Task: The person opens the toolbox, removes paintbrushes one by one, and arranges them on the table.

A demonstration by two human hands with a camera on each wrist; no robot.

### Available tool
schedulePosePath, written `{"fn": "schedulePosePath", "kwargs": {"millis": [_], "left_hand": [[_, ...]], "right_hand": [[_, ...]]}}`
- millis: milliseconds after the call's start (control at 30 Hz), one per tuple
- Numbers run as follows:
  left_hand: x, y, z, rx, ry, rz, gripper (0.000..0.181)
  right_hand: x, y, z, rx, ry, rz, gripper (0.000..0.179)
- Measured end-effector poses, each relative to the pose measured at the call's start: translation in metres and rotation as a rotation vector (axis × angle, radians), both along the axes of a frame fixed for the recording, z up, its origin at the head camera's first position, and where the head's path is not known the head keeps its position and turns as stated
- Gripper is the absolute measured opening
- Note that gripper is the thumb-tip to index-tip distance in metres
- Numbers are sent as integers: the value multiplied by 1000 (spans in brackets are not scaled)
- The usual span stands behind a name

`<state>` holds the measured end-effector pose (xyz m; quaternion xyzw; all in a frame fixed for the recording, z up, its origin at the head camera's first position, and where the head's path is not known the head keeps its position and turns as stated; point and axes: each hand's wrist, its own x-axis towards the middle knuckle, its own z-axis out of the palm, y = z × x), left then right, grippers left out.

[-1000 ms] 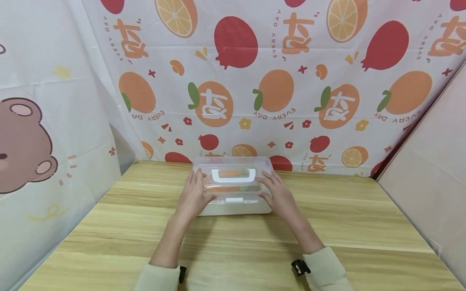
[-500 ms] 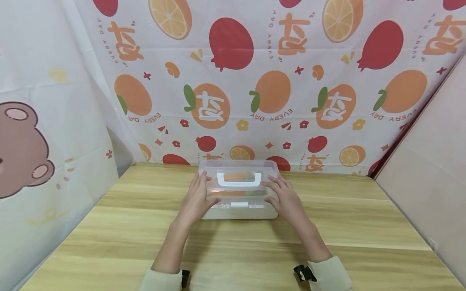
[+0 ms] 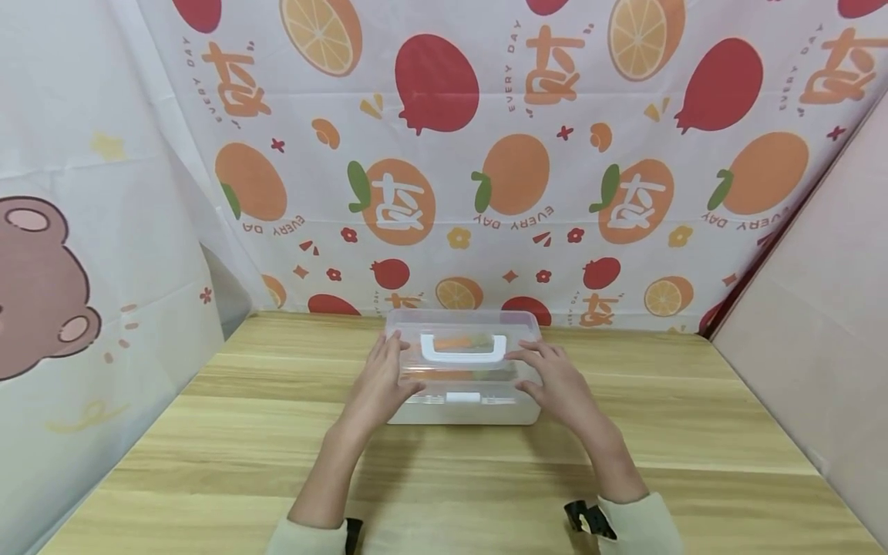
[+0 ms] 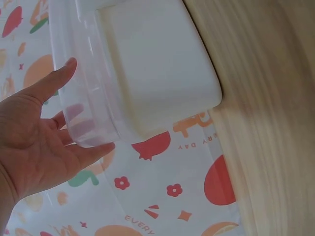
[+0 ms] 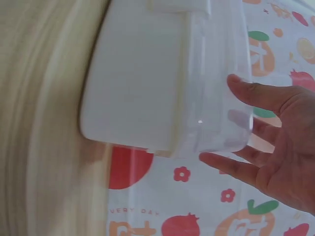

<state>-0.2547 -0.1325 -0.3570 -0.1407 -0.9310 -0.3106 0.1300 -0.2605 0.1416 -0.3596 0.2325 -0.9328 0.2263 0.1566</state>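
A storage box [image 3: 462, 414] with a white base and a clear lid stands on the wooden table near the back cloth. A white handle [image 3: 463, 356] lies on its lid, and a white latch [image 3: 462, 398] is at the front. Orange and greenish contents show dimly through the plastic; their kind cannot be told. My left hand [image 3: 378, 385] holds the lid's left end, its thumb [image 4: 64, 76] at the front and fingers over the top and side. On the opposite end, my right hand [image 3: 558, 385] holds the lid the same way, its thumb [image 5: 251, 93] at the front.
The wooden table [image 3: 458, 478] runs out in front of the box and to both sides. A fruit-print cloth [image 3: 444, 177] hangs right behind it. A bear-print cloth [image 3: 132, 231] covers the left side, and a pale wall [image 3: 819, 324] closes the right.
The box has slid to the right and slightly nearer to me. Both hands have moved along with it, keeping their places on the lid's ends. The head view has shifted a little.
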Motion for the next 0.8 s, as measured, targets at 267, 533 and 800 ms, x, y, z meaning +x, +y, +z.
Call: {"fn": "schedulePosePath", "kwargs": {"millis": [267, 533, 800], "left_hand": [[7, 3, 4, -10, -11, -27, 66], [12, 3, 6, -26, -29, -45, 61], [18, 4, 12, -59, -34, -49, 57]], "right_hand": [[9, 6, 10, 49, -41, -3, 41], [17, 7, 16, 97, -35, -1, 39], [26, 6, 25, 86, -116, -19, 34]]}}
